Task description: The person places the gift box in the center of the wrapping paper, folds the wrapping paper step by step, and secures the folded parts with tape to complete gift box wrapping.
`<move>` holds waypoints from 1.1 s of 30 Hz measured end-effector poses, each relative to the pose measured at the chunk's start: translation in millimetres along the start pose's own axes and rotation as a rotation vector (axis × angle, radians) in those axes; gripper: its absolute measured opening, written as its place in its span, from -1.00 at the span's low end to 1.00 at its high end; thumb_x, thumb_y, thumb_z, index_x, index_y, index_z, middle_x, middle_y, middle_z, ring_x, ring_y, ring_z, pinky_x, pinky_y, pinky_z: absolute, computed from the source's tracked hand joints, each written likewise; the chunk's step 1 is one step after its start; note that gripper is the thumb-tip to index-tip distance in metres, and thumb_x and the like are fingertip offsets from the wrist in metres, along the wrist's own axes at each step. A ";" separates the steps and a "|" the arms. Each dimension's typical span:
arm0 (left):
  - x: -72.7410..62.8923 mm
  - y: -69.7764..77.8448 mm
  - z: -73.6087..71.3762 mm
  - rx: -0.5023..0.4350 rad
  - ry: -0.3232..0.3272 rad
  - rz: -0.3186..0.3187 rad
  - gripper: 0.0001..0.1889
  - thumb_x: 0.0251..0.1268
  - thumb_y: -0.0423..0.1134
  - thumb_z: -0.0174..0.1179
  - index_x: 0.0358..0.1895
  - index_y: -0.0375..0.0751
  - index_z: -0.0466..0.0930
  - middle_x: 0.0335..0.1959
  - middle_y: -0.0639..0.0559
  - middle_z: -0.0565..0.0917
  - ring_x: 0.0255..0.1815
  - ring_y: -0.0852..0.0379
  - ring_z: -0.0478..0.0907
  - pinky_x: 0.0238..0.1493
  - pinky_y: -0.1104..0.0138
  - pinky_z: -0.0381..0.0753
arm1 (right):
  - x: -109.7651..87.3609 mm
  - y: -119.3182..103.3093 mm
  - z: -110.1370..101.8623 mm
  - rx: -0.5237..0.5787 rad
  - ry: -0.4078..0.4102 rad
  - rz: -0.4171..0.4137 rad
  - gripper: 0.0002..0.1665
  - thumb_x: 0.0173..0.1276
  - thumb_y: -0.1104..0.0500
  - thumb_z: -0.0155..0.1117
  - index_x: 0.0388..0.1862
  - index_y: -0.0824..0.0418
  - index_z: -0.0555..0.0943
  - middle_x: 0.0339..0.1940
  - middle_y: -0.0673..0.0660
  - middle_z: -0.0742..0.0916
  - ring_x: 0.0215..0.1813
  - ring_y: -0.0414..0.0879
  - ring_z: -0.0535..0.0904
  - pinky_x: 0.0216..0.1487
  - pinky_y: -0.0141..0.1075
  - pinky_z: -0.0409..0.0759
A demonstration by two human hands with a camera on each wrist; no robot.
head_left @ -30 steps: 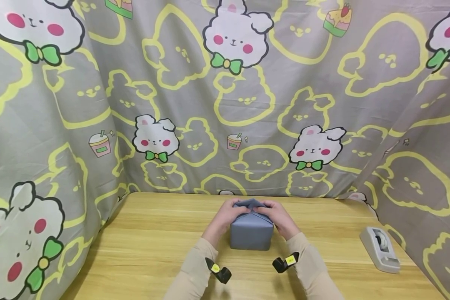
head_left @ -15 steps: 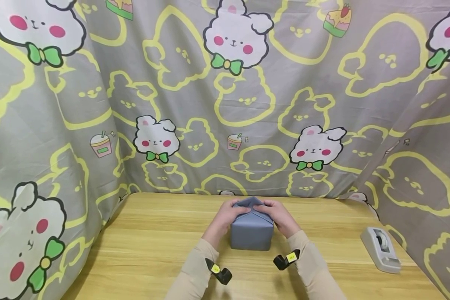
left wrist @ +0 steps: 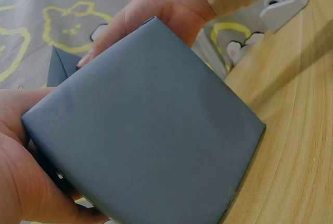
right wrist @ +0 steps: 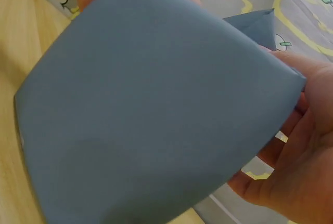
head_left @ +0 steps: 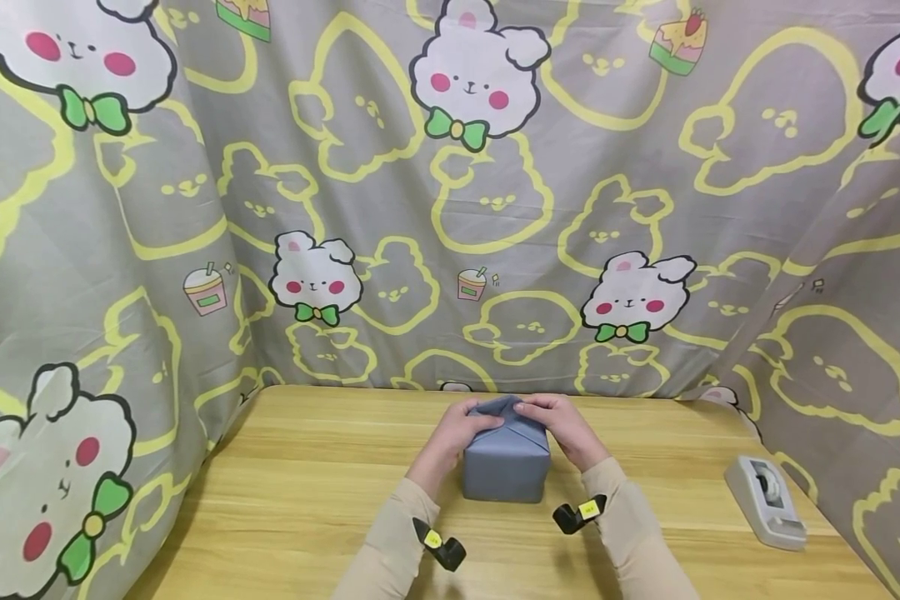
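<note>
A box wrapped in blue-grey paper (head_left: 506,477) stands on the table between both hands. On top, the paper is folded into slanting creases, and a pointed flap (right wrist: 258,26) sticks up at the far side. My left hand (head_left: 457,432) grips the box's left side, thumb lying over the top paper. At the opposite side, my right hand (head_left: 562,423) holds the box with its thumb on the raised flap's edge. Curled fingers of the right hand (right wrist: 307,146) show beside the box in the right wrist view. The far side of the box is hidden.
A grey-white tape dispenser (head_left: 765,502) stands near the right edge of the wooden table (head_left: 285,500). A curtain (head_left: 525,275) with cartoon rabbits hangs behind the table and along both sides. Black wrist cameras (head_left: 441,546) jut inward from the sleeves.
My right hand has shifted slightly right, its thumb moving outward from the middle of the top paper to the flap's edge. The left hand keeps its hold; the box stays in place.
</note>
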State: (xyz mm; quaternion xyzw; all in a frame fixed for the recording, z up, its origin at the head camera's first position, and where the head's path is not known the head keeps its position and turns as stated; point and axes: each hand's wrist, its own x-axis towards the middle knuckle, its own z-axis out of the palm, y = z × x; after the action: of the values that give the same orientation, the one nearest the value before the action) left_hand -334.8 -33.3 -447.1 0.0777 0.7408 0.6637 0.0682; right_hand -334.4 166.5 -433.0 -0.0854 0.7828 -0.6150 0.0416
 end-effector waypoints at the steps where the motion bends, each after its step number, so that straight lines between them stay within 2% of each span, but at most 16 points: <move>1: 0.4 -0.2 0.3 -0.001 0.001 -0.004 -0.71 0.01 -0.18 0.40 -0.19 -0.22 0.66 -0.18 0.03 0.67 -0.21 0.14 0.51 -0.18 0.38 0.45 | 0.2 -0.2 -0.5 -0.001 0.001 -0.011 -0.62 0.32 0.04 0.33 -0.08 0.32 0.70 -0.25 -0.12 0.74 -0.14 -0.21 0.59 -0.05 -0.32 0.52; 5: 0.2 0.1 0.8 0.001 -0.002 -0.007 -0.71 0.02 -0.19 0.39 -0.19 -0.24 0.65 -0.21 0.04 0.66 -0.24 0.14 0.50 -0.22 0.38 0.44 | 0.4 -4.6 -1.1 -0.018 0.007 -0.046 -0.64 0.30 0.00 0.35 -0.12 0.27 0.73 -0.20 -0.08 0.75 -0.08 -0.17 0.58 0.02 -0.27 0.49; 11: -1.0 0.6 0.3 0.013 -0.009 -0.015 -0.69 0.04 -0.16 0.39 -0.16 -0.22 0.65 -0.19 0.02 0.66 -0.23 0.13 0.50 -0.23 0.37 0.45 | -0.4 -12.0 -1.7 -0.030 0.002 -0.065 -0.60 0.32 0.00 0.33 -0.06 0.29 0.71 -0.14 -0.03 0.77 -0.03 -0.17 0.59 0.07 -0.26 0.48; 22: -0.9 0.8 1.1 0.016 -0.007 -0.024 -0.73 0.07 -0.16 0.38 -0.20 -0.21 0.62 -0.23 0.05 0.63 -0.25 0.12 0.49 -0.26 0.36 0.45 | 0.4 -21.3 -3.0 0.004 -0.025 -0.132 -0.57 0.32 0.03 0.34 -0.01 0.34 0.68 -0.17 -0.11 0.78 -0.03 -0.23 0.63 0.10 -0.26 0.52; 26: 0.5 0.0 0.8 0.024 -0.002 -0.030 -0.73 0.08 -0.15 0.37 -0.18 -0.20 0.63 -0.18 0.04 0.64 -0.22 0.12 0.49 -0.23 0.35 0.43 | -0.7 -17.6 -2.1 -0.029 -0.057 -0.108 -0.54 0.29 0.00 0.36 0.06 0.25 0.66 -0.05 -0.01 0.77 0.02 -0.19 0.61 0.11 -0.25 0.50; 30: 1.3 -0.6 0.5 0.020 0.000 -0.035 -0.69 0.07 -0.13 0.38 -0.14 -0.18 0.65 -0.09 0.02 0.66 -0.17 0.11 0.50 -0.19 0.36 0.43 | -3.6 -5.9 1.1 -0.066 -0.092 -0.020 -0.53 0.28 0.01 0.37 0.11 0.20 0.64 -0.02 0.04 0.74 -0.03 -0.16 0.59 0.02 -0.29 0.51; 33: 0.3 -0.4 0.4 0.015 -0.001 -0.033 -0.69 0.05 -0.14 0.39 -0.15 -0.20 0.65 -0.10 0.00 0.66 -0.18 0.11 0.51 -0.21 0.37 0.45 | -5.6 2.3 4.7 -0.047 -0.087 0.048 -0.53 0.29 0.00 0.35 0.08 0.24 0.64 -0.06 0.04 0.73 -0.09 -0.16 0.57 -0.06 -0.32 0.51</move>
State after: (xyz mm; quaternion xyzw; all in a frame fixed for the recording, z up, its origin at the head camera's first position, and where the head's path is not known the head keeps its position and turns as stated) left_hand -335.0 -32.8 -447.6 0.0662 0.7468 0.6570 0.0790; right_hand -328.3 163.5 -436.7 -0.0941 0.7964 -0.5909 0.0884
